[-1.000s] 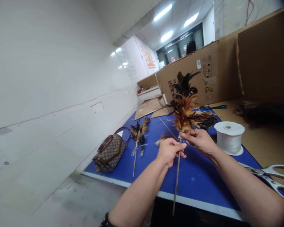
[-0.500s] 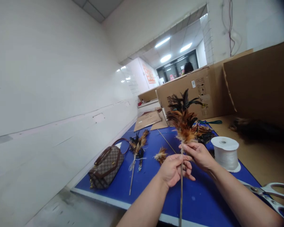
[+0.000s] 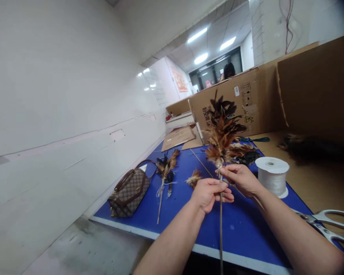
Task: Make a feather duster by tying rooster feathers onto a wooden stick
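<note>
Upright over the blue table (image 3: 189,229) stands a feather duster (image 3: 222,131), with brown and black feathers bound to a thin stick. My left hand (image 3: 209,194) pinches the stick between thumb and fingers just below the binding. Right above it, my right hand (image 3: 240,179) closes thumb and fingertips at the base of the feathers, where a bit of pale binding shows. A small feather bunch (image 3: 194,178) lies left of my hands. Another feather bunch on a stick (image 3: 166,172), tied with pale string, lies farther left. Loose feathers (image 3: 243,152) lie behind my right hand.
A white spool (image 3: 272,177) stands right of my right hand. Scissors (image 3: 318,221) lie by my right forearm. A brown patterned handbag (image 3: 130,194) sits at the left edge. Cardboard boxes (image 3: 263,103) close off the back and right; dark feathers (image 3: 312,152) lie on cardboard.
The feather duster has turned slightly, and its top feathers point more upward. Both hands keep their hold on it. The whole view has shifted a little.
</note>
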A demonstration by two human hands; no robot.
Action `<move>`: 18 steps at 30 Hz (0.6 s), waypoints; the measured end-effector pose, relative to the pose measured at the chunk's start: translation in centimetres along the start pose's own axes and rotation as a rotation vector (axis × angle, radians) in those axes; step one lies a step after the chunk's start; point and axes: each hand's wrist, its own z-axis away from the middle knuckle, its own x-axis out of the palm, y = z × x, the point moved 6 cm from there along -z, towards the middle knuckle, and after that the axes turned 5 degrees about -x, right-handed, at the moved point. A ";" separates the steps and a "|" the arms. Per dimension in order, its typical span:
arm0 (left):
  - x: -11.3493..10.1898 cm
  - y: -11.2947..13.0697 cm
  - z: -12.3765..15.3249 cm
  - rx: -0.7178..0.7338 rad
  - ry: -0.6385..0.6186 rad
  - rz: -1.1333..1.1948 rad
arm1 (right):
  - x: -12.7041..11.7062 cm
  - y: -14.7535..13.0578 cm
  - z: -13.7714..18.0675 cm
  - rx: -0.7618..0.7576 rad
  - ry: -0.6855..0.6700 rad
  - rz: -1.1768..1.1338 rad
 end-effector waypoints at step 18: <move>0.6 -0.9 0.6 0.019 -0.203 0.005 | -0.1 -0.4 0.2 -0.036 -0.018 -0.048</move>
